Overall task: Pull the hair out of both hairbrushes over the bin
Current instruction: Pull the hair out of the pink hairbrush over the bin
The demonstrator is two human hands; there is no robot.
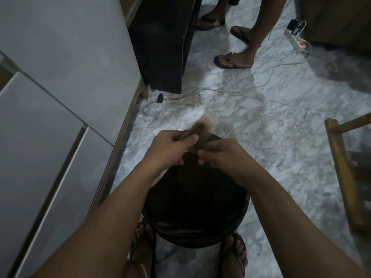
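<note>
A pale pink hairbrush [206,122] with a brown wooden handle is held over a round black bin [196,201] lined with a black bag. My left hand [170,146] is shut on the handle, bristles facing right. My right hand [218,155] is closed at the bristles, fingertips pinched together right beside the brush; whether hair sits between them is too dark to tell. A second hairbrush is not visible. The bin stands on the floor between my two sandalled feet.
White cabinet panels [60,81] run along the left. A dark stand [162,43] and loose cables [180,99] lie ahead, with a power strip [297,40] at the far right. Other people's sandalled feet [232,60] stand beyond. A wooden frame [343,173] is at right.
</note>
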